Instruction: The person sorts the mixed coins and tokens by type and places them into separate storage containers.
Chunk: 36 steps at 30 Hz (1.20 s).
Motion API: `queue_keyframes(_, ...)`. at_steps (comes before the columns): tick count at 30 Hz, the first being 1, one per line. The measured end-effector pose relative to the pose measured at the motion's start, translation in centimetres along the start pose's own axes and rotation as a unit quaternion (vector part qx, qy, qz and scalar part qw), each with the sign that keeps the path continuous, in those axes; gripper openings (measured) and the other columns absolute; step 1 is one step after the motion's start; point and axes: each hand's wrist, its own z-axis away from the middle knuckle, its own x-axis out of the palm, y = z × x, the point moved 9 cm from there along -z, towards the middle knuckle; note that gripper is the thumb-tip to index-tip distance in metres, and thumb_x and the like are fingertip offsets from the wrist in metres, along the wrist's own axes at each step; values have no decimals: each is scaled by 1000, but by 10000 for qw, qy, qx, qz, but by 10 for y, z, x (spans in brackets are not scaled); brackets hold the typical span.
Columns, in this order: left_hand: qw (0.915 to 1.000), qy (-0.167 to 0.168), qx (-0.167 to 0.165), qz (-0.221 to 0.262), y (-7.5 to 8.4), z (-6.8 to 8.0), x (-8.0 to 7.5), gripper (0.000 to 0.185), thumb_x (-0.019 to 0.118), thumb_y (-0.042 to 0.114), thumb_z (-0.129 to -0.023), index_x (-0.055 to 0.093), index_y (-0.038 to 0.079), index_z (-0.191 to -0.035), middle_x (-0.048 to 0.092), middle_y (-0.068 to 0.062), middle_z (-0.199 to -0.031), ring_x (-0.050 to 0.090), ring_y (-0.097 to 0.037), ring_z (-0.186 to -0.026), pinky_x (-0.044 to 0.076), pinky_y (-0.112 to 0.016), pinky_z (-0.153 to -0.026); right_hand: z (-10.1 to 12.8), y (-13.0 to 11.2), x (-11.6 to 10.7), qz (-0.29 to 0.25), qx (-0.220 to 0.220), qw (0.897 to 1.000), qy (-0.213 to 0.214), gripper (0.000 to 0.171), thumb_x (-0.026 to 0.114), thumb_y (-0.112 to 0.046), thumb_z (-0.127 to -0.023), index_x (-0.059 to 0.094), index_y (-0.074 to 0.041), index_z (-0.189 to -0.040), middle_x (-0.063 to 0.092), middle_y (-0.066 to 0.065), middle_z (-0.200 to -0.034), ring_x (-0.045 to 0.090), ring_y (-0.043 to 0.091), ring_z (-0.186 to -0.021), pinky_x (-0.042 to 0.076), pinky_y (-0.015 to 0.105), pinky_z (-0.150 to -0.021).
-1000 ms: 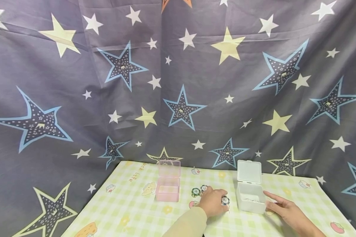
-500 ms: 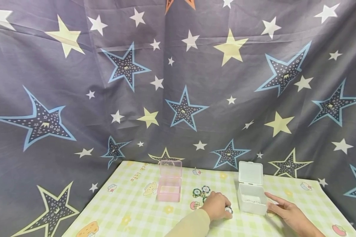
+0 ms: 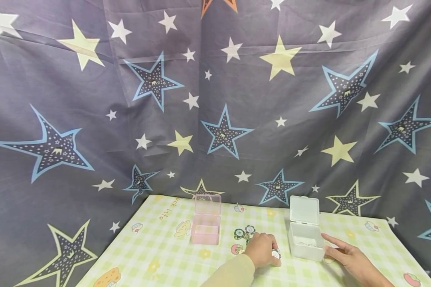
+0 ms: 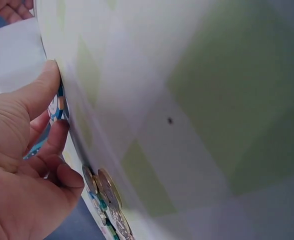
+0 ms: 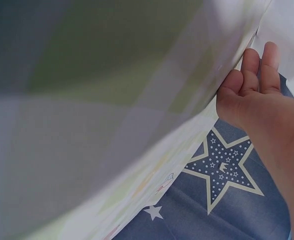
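Observation:
On the checked cloth, my left hand (image 3: pixel 261 250) pinches a poker chip (image 3: pixel 275 254) between thumb and finger. In the left wrist view the chip (image 4: pixel 56 106) has a blue edge and stands close to the cloth. To its right is a white box (image 3: pixel 307 253) with its lid up and some small pale things inside, too small to tell. My right hand (image 3: pixel 348 257) rests its fingers against the box's right side, fingers mostly straight. Several more poker chips (image 3: pixel 239 233) lie just beyond and left of my left hand, partly hidden by it.
A clear pink box (image 3: pixel 205 240) with its lid raised stands left of the chips. Gold-rimmed coins (image 4: pixel 109 187) lie near the left hand. Behind the table hangs a dark curtain (image 3: pixel 179 99) with stars.
My left hand has drawn the chip a little towards me, baring more of the chips behind it. The right hand stays at the white box. The head view has shifted slightly.

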Motion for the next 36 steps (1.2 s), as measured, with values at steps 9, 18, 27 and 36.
queue_keyframes(9,9993,-65,51,360,-1,0,3,37,97,36,-72,65,31,-90,65,17,-80,55,-6,-76,50,-24,-71,0,-1,0,164,-62,9998,46,67,55,-38,-112,34,-2,-165,77,15,-127,76,13,-108,62,33,-94)
queue_keyframes(18,9875,-724,-249,1376,5,13,-21,20,93,17,-77,76,24,-83,62,15,-76,53,-4,-75,50,-20,-81,1,-2,0,140,-171,9998,-15,61,55,-37,-112,40,-10,-165,77,16,-129,76,9,-107,60,23,-89)
queue_keyframes(27,9784,-887,-249,1850,6,15,-21,18,86,7,-79,83,18,-93,59,13,-73,49,-2,-69,45,-17,-71,1,-1,1,34,-232,9997,-95,49,55,-36,-113,47,-30,-161,78,15,-127,76,7,-106,58,20,-88)
queue_keyframes(36,9731,-836,-96,2143,4,16,-22,21,83,0,-80,84,14,-95,66,11,-77,51,2,-71,48,-16,-75,1,-1,0,-53,-191,9998,-71,36,56,-36,-112,52,-52,-144,78,14,-126,76,6,-105,57,18,-87)
